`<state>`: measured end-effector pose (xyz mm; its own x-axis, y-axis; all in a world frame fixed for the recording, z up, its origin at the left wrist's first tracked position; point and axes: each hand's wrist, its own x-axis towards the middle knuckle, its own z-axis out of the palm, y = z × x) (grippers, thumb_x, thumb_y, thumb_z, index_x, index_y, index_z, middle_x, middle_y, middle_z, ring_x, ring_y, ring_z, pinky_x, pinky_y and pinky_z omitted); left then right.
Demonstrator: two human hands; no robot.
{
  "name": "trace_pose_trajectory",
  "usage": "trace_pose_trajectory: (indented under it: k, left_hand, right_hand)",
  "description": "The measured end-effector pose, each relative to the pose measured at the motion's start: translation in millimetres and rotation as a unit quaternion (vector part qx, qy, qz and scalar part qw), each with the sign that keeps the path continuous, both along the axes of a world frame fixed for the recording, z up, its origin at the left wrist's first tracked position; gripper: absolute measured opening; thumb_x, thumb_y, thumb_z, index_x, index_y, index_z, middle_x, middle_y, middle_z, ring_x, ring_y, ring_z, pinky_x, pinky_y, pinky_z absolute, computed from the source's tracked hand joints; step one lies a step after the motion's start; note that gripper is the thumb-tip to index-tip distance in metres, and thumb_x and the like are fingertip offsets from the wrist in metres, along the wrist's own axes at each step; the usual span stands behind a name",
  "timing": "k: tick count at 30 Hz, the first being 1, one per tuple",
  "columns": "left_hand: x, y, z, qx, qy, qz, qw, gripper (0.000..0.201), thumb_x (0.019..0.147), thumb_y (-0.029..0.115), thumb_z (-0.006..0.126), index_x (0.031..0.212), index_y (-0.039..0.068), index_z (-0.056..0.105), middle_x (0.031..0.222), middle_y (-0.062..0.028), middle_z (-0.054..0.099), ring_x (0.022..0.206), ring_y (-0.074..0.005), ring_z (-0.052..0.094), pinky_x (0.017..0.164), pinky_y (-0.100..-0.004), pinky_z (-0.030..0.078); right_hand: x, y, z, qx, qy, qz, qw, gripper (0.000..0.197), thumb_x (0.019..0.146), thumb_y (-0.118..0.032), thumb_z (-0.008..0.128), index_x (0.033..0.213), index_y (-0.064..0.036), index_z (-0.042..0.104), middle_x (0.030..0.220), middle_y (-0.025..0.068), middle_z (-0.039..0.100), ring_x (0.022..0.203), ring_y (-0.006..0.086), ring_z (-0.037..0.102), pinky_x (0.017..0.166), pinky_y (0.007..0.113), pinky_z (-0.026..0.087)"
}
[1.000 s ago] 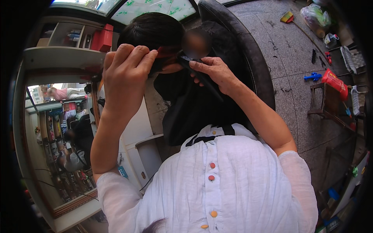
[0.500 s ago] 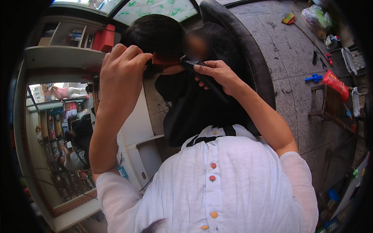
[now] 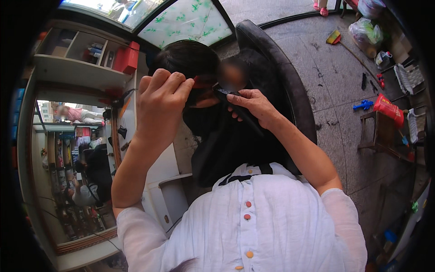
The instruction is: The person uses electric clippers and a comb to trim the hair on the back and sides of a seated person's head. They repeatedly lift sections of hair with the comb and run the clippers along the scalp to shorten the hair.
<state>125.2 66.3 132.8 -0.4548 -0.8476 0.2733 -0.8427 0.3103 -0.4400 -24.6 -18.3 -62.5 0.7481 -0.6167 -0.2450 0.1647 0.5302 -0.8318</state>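
A seated person with short dark hair [image 3: 188,56] wears a black cape [image 3: 226,145]. My left hand [image 3: 161,102] is raised beside the hair, its fingers pinched on a thin red strip that looks like a comb [image 3: 206,80]; most of it is hidden by the fingers and shadow. From the other side, my right hand [image 3: 256,105] grips a black hair clipper [image 3: 248,116]. The clipper's head end points at the lower hair, close to the comb. Whether the two touch cannot be made out.
A black padded chair [image 3: 301,99] curves around the person. On the left are a framed mirror [image 3: 74,177] and shelves with a red box [image 3: 126,58]. To the right stand a broom [image 3: 334,37], a blue toy [image 3: 363,104] and a dark wooden stool [image 3: 368,131]. Hair clippings lie on the tiles.
The whole scene sits lower in the picture as my view has shifted. Relative to the hair, my left hand is slightly farther right. Both hands keep their holds.
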Motion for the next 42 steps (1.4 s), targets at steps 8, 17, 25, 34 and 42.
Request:
trace_pose_trajectory:
  k: [8,17,25,34,42]
  left_hand:
    - [1.1,-0.7,0.1,-0.001,-0.007,-0.006,1.000,0.025,0.072,0.002,0.066,0.096,0.003,0.072,0.091,-0.0018,0.065,0.089,-0.0177,0.057,0.079,-0.0309,0.041]
    - [10.6,8.6,-4.0,0.063,0.073,0.002,0.995,0.019,0.072,0.005,0.063,0.089,0.007,0.070,0.083,-0.0019,0.059,0.086,-0.0206,0.054,0.077,-0.0327,0.041]
    - [18.5,8.8,-10.8,0.024,0.065,0.022,0.997,0.020,0.072,0.003,0.061,0.090,0.007,0.071,0.083,-0.0029,0.059,0.086,-0.0214,0.054,0.079,-0.0324,0.042]
    - [24.0,13.4,-17.5,0.007,0.055,0.040,0.998,0.016,0.073,0.006,0.062,0.087,0.009,0.070,0.082,-0.0011,0.058,0.086,-0.0205,0.054,0.077,-0.0327,0.042]
    - [16.4,23.3,-7.7,0.082,0.101,0.056,0.990,0.024,0.070,-0.001,0.073,0.093,0.004,0.071,0.087,-0.0033,0.062,0.087,-0.0225,0.057,0.079,-0.0364,0.048]
  right_hand:
    - [1.6,-5.5,10.5,0.027,-0.087,-0.017,0.996,0.026,0.090,-0.029,0.070,0.099,-0.0050,0.066,0.083,0.0059,0.067,0.068,0.0135,0.065,0.058,0.026,0.054]
    - [-11.8,-7.8,-5.4,0.072,-0.087,-0.040,0.993,0.024,0.094,-0.028,0.063,0.102,-0.0059,0.065,0.085,0.0064,0.067,0.069,0.0144,0.065,0.060,0.029,0.054]
    - [-15.8,2.7,-17.9,0.082,-0.049,-0.035,0.995,0.030,0.091,-0.036,0.067,0.100,-0.0074,0.065,0.084,0.0057,0.067,0.070,0.0151,0.064,0.061,0.030,0.054]
    - [-12.4,3.5,-15.4,0.092,-0.026,-0.001,0.995,0.029,0.091,-0.034,0.067,0.097,-0.0061,0.065,0.083,0.0070,0.067,0.068,0.0159,0.065,0.059,0.030,0.054]
    - [-20.4,-5.6,-8.9,0.070,0.007,0.007,0.998,0.029,0.092,-0.034,0.066,0.094,-0.0050,0.064,0.080,0.0073,0.067,0.066,0.0143,0.065,0.058,0.028,0.054]
